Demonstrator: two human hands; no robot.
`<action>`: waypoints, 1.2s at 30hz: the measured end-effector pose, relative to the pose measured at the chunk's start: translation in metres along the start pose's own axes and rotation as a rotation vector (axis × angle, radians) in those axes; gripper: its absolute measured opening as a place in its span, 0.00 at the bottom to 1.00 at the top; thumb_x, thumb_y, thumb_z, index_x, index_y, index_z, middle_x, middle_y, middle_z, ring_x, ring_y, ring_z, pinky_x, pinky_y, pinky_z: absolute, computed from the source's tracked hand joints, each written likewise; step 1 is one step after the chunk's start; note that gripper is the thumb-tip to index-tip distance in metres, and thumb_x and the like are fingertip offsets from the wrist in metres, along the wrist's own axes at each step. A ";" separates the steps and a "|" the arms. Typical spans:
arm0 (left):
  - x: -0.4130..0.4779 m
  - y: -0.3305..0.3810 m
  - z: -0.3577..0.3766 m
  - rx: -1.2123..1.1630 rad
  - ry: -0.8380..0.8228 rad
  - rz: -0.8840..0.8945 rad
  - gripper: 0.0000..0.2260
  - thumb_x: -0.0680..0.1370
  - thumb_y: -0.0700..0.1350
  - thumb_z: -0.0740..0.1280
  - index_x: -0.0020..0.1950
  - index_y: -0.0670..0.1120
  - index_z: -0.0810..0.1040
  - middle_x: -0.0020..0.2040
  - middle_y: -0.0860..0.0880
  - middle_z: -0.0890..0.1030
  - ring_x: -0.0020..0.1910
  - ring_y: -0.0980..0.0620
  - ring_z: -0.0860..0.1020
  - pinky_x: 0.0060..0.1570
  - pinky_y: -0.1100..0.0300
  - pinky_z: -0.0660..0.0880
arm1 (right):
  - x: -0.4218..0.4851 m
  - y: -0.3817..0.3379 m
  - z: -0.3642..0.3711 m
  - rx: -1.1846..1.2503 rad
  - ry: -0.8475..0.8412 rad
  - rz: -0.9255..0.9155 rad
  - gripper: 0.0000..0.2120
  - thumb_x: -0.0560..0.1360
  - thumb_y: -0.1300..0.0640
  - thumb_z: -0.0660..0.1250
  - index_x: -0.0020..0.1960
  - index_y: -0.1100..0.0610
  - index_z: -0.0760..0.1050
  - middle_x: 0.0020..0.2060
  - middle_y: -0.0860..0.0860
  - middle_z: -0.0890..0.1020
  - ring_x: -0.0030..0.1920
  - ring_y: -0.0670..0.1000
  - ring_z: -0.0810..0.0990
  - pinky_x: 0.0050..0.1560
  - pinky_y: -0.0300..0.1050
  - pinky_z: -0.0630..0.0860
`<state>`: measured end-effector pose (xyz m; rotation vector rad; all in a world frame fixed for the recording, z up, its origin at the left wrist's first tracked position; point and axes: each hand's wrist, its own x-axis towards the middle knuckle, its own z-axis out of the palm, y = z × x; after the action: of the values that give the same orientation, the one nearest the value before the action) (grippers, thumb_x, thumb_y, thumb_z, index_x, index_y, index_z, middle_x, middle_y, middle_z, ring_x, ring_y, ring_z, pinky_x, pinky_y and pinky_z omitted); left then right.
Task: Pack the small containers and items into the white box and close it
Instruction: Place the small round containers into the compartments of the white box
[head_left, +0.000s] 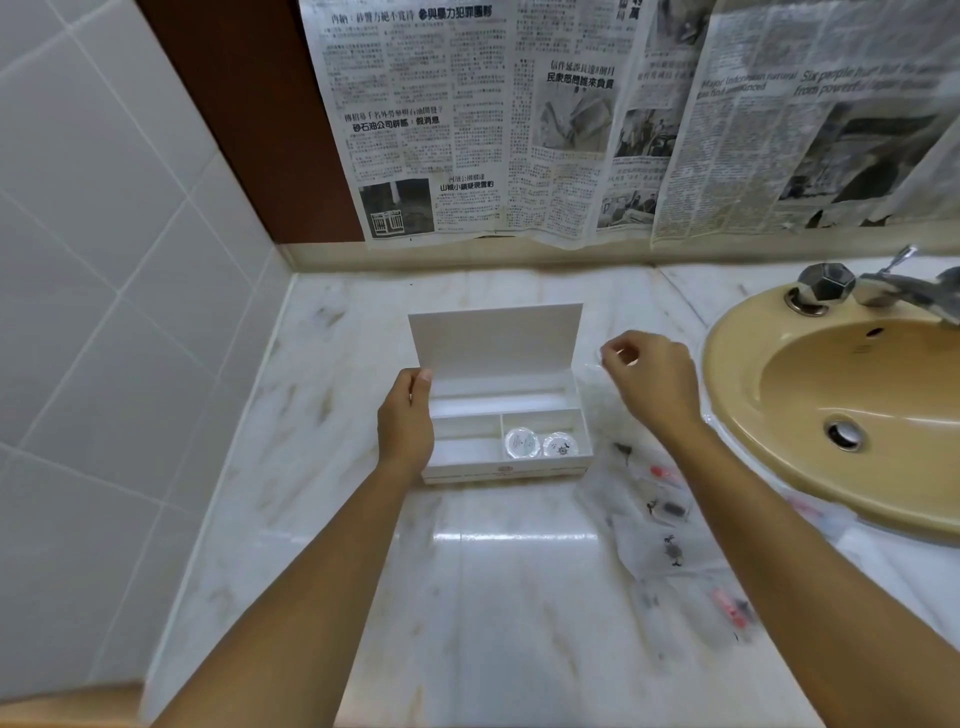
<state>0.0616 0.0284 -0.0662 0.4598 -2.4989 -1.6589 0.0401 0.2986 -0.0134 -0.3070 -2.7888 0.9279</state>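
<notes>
A white box (498, 470) stands open on the marble counter, its lid (496, 338) tilted up at the back. Two small round white containers (522, 443) (560, 445) lie side by side in its front right compartment. The other compartments look bare. My left hand (408, 418) grips the box's left wall, thumb at the lid's corner. My right hand (652, 382) hovers just right of the box, fingertips pinched on a thin clear plastic packet (597, 364) that is hard to make out. Several clear packets (667, 512) with dark and red contents lie on the counter right of the box.
A yellow basin (779, 410) with a metal tap (904, 288) fills the right side. Newspaper sheets (493, 119) hang on the back wall. White tiles (104, 260) line the left wall. The counter's front edge is near the bottom.
</notes>
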 end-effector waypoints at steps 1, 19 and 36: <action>0.000 0.000 0.000 -0.003 -0.002 0.004 0.12 0.85 0.53 0.55 0.54 0.48 0.75 0.45 0.53 0.78 0.42 0.59 0.74 0.41 0.70 0.69 | 0.011 0.010 -0.001 -0.045 0.015 0.003 0.10 0.74 0.56 0.64 0.50 0.53 0.84 0.43 0.50 0.85 0.46 0.54 0.81 0.43 0.46 0.75; 0.003 -0.005 0.002 0.000 0.003 0.012 0.14 0.85 0.54 0.55 0.56 0.47 0.76 0.46 0.51 0.79 0.42 0.55 0.73 0.43 0.65 0.70 | 0.068 0.085 -0.004 -0.348 -0.012 0.187 0.11 0.74 0.62 0.64 0.54 0.51 0.77 0.49 0.56 0.82 0.52 0.61 0.78 0.54 0.54 0.72; 0.001 -0.001 0.000 -0.005 -0.007 0.009 0.14 0.85 0.53 0.55 0.52 0.46 0.75 0.45 0.46 0.79 0.41 0.53 0.72 0.40 0.63 0.69 | -0.066 -0.031 0.018 0.354 -0.266 0.026 0.02 0.69 0.57 0.76 0.42 0.51 0.85 0.38 0.44 0.85 0.33 0.38 0.78 0.39 0.33 0.72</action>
<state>0.0610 0.0281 -0.0669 0.4420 -2.4975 -1.6653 0.0950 0.2472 -0.0157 -0.1756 -2.7748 1.5421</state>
